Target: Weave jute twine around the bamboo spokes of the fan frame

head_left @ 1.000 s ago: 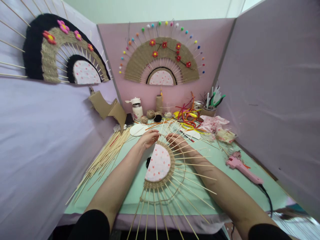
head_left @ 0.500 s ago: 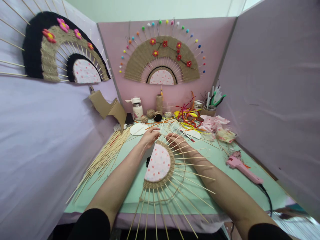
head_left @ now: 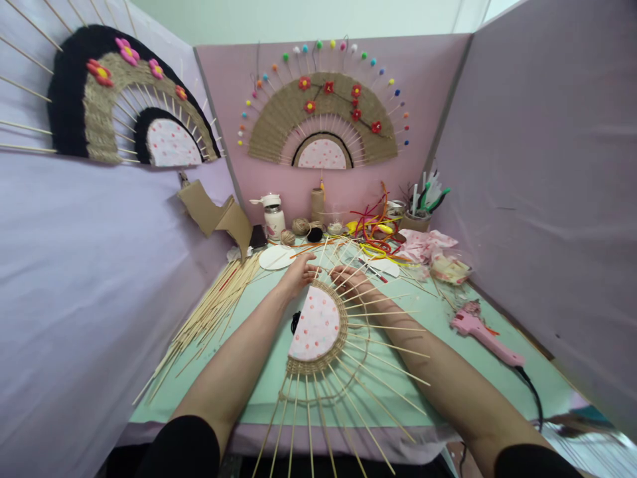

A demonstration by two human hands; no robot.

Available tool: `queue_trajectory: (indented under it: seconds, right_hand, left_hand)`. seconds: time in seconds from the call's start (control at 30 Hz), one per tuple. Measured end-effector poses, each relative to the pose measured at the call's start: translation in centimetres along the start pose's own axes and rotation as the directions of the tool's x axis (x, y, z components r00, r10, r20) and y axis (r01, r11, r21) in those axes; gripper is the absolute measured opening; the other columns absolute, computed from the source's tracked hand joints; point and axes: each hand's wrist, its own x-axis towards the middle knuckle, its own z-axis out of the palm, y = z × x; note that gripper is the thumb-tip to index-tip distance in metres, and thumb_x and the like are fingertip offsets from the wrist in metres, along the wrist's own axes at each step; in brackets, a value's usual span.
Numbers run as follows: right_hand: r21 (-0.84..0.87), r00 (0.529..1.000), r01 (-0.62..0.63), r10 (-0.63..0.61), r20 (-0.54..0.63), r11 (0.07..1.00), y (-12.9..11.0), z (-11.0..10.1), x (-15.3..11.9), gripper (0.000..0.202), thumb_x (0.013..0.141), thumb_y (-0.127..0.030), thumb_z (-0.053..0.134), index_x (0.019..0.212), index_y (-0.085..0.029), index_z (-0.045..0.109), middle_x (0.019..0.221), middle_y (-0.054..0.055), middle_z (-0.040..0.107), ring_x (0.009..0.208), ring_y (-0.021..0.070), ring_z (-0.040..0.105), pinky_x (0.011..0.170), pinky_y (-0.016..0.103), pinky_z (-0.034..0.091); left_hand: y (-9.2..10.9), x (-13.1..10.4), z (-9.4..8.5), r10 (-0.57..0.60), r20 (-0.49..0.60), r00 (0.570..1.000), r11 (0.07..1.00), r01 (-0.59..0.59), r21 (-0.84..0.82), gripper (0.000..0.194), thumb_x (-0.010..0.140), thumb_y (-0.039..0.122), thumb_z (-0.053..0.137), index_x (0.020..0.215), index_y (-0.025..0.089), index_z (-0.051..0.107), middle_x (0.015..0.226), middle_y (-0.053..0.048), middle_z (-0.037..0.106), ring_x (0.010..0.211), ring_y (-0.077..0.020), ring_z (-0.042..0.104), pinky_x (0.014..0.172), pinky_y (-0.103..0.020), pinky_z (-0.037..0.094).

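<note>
Fan [head_left: 314, 323] spreads beside left hand [head_left: 300, 272] and right hand [head_left: 344, 276], fingers curled by its sticks [head_left: 310, 425], whether pinching I can't tell.

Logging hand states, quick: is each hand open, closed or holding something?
Left hand: partly curled, near the upper end of the half-round fan; grip cannot be told.
Right hand: curled, behind some sticks; grip cannot be told.

Craft workspace, small partitioned booth.
You're at a green surface [head_left: 432, 309] between partition panels [head_left: 542, 166]: pink glue gun [head_left: 485, 337], twine balls [head_left: 300, 227], pipe cleaners [head_left: 381, 238], loose thin sticks [head_left: 212, 305], woven fans [head_left: 276, 129] up on the panels, another fan-shaped piece [head_left: 316, 325] before you.
</note>
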Motion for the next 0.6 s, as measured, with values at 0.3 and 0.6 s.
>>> queue_trajectory:
  seconds: [0.3,0.6]
  right_hand:
    - [-0.028,1.000,-0.005,0.005,0.010,1.000,-0.32,0.17,-0.16,0.014,0.090,-0.027,0.059,0.090,-0.013,0.059,0.070,-0.005,0.054,0.051,0.0049,0.047,0.047,0.018,0.041]
    - [-0.009,0.999,0.015,-0.014,0.033,1.000,-0.12,0.06,-0.15,0.014,0.089,-0.027,0.060,0.093,-0.014,0.058,0.074,-0.004,0.055,0.053,0.0055,0.047,0.048,0.019,0.040]
  left_hand:
    - [-0.40,0.02,0.13,0.077,0.004,0.997,0.997,-0.077,-0.015,0.028,0.067,0.024,0.073,0.090,0.016,0.059,0.065,-0.001,0.063,0.057,-0.0083,0.057,0.057,-0.020,0.041]
    - [-0.25,-0.33,0.44,0.150,-0.028,0.988,0.989,-0.149,0.004,0.033,0.060,0.010,0.073,0.090,0.014,0.059,0.057,0.001,0.062,0.051,-0.0074,0.053,0.054,-0.020,0.036]
